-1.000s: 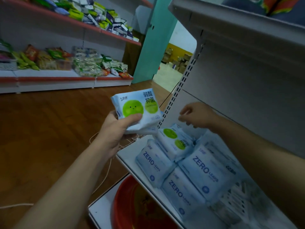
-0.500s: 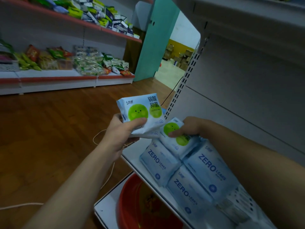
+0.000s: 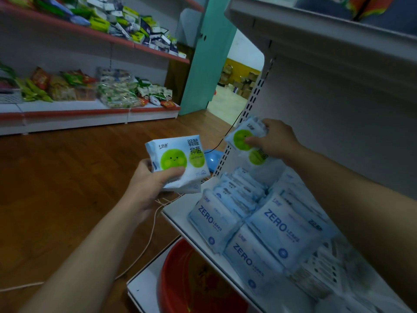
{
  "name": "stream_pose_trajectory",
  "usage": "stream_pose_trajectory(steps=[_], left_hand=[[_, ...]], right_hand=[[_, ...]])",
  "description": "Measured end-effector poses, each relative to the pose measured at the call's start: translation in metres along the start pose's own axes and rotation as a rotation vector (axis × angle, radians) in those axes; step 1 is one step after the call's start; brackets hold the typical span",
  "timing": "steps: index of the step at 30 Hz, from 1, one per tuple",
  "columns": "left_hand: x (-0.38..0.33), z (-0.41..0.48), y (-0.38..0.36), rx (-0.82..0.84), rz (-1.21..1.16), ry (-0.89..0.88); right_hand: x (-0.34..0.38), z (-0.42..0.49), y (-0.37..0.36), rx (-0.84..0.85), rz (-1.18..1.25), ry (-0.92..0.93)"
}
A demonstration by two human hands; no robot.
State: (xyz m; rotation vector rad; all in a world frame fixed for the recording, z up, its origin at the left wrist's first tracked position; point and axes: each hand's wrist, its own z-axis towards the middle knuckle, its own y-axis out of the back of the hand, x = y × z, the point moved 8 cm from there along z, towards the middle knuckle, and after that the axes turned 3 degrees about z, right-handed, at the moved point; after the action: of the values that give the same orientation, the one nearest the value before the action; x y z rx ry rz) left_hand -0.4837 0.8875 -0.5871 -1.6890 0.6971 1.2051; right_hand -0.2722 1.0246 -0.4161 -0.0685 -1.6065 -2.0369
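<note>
Left hand (image 3: pixel 149 184) grips two stacked green-dot packs (image 3: pixel 178 161); right hand (image 3: pixel 276 141) at 2 o'clock pinches another green-dot pack (image 3: pixel 244 141) above shelf (image 3: pixel 178 211) of ZERO packs (image 3: pixel 277 224).

Open air lies over the brown wooden floor (image 3: pixel 67 177), left of the white metal shelf board (image 3: pixel 174 211). On it, blue-and-white soft "ZERO" packs (image 3: pixel 277 224) leave only a bare front-left strip. The grey back panel (image 3: pixel 338 136) and perforated white upright (image 3: pixel 250 105) bound the rear; the grey upper shelf (image 3: pixel 316 35) caps the bay. The right hand (image 3: pixel 278 141), holding a white green-dotted soft pack (image 3: pixel 238 135), occupies the air above the rear packs. Below, a red plastic basin (image 3: pixel 178 279) fills the lower tier.
</note>
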Motion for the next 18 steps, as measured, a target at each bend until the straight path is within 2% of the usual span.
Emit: stream_pose_trajectory(steps=[4, 7, 11, 14, 16, 18], left_hand=[[0.002, 0.003, -0.001, 0.013, 0.058, -0.008], [0.007, 0.006, 0.001, 0.007, 0.069, 0.002], [0.01, 0.01, 0.009, 0.001, 0.097, 0.005], [0.009, 0.011, 0.014, 0.003, 0.174, -0.018], [0.008, 0.011, 0.019, 0.006, 0.234, -0.039], [0.006, 0.01, 0.022, 0.026, 0.26, -0.061]], right_hand=[[0.004, -0.008, -0.018, 0.107, -0.045, -0.044], [0.014, -0.011, -0.02, 0.088, -0.002, -0.003], [0.037, -0.018, -0.015, 0.156, 0.215, 0.06], [0.058, -0.035, -0.023, 0.331, 0.385, 0.127], [0.072, -0.048, -0.034, 0.427, 0.355, 0.183], [0.082, -0.054, -0.043, 0.438, 0.253, 0.254]])
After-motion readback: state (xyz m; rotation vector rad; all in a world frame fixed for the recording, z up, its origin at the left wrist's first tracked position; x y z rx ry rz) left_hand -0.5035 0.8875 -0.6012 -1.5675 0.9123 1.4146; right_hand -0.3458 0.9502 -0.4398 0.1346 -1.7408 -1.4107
